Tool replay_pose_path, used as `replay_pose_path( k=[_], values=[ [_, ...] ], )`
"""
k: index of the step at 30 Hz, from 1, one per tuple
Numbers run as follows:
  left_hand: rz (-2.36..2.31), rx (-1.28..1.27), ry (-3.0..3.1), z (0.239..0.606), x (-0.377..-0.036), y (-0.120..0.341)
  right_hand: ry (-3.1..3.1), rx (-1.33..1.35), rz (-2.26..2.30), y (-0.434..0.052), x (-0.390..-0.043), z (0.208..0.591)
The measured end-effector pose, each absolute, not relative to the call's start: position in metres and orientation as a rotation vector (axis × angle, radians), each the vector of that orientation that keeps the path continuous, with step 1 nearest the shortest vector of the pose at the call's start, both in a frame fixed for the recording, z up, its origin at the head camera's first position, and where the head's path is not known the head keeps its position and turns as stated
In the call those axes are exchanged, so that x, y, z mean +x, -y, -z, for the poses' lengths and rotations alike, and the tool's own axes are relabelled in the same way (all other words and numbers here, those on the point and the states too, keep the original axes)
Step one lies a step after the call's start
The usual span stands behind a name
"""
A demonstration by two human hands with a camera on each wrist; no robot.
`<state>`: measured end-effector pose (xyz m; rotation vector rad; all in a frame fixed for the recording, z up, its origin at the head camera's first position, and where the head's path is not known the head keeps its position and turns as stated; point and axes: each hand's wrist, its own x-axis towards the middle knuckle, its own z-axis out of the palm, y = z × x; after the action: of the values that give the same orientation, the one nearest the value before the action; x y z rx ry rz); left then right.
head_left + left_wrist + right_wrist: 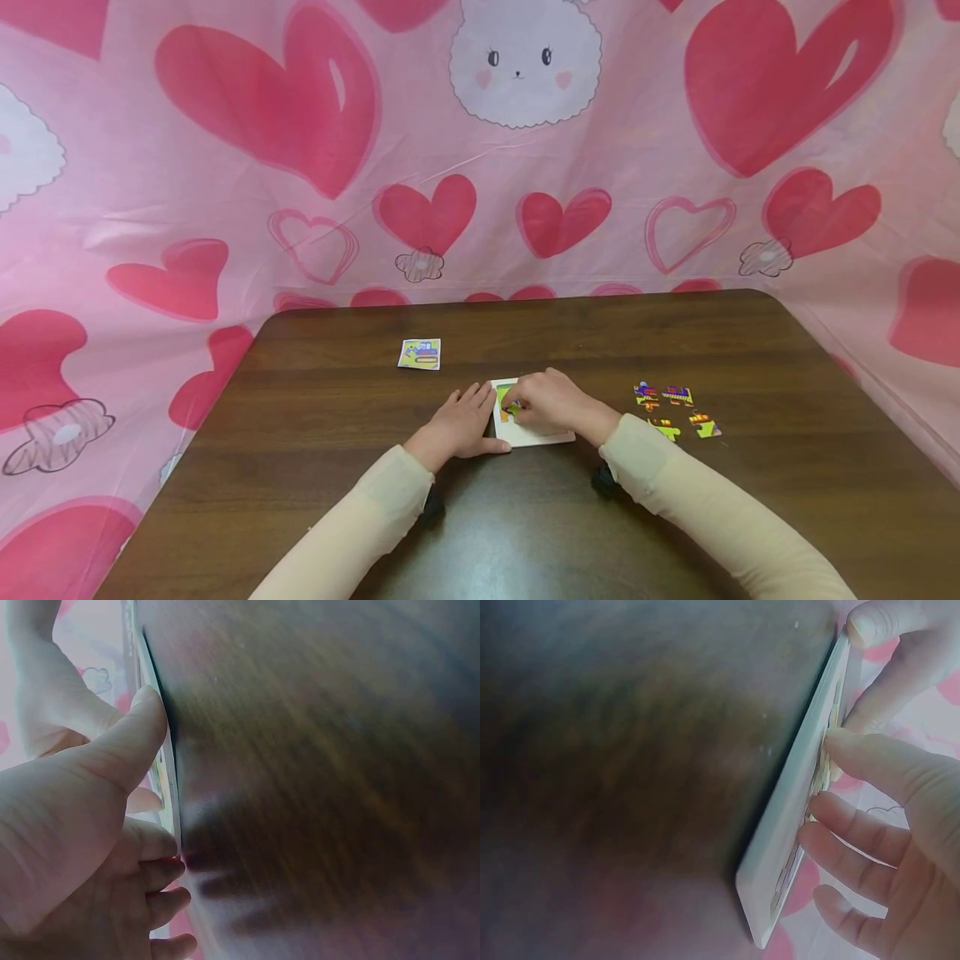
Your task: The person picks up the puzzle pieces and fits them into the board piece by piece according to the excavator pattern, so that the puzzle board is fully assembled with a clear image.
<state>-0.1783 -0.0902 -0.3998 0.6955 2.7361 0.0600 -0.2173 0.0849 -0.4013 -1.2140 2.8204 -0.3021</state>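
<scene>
On the table lies a small white puzzle tray (534, 437) with a green and orange picture area inside its frame. My left hand (461, 423) rests along its left edge, fingers extended, with the thumb at the near left corner. The right hand (551, 402) reaches over the tray, its fingers bent down onto a puzzle piece (513, 408) in the left part. That piece is mostly covered by the fingers. In the right wrist view, thumb and fingertips touch down inside the raised rim of the tray (780, 840).
Several loose puzzle pieces (678, 395) lie to the right of the tray. A small picture card (420, 354) showing a digger lies at the back left. The brown wooden table (315, 433) ends at a pink cloth backdrop (487, 158) printed with hearts.
</scene>
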Motion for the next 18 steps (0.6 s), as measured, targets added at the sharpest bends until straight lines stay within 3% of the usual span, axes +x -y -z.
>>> replay_pose_path(
  k=[18],
  values=[
    [-0.081, 0.698, -2.745, 0.4045, -0.1807, 0.091, -2.747, -1.161, 0.416, -0.0868, -0.2167, 0.397]
  ],
)
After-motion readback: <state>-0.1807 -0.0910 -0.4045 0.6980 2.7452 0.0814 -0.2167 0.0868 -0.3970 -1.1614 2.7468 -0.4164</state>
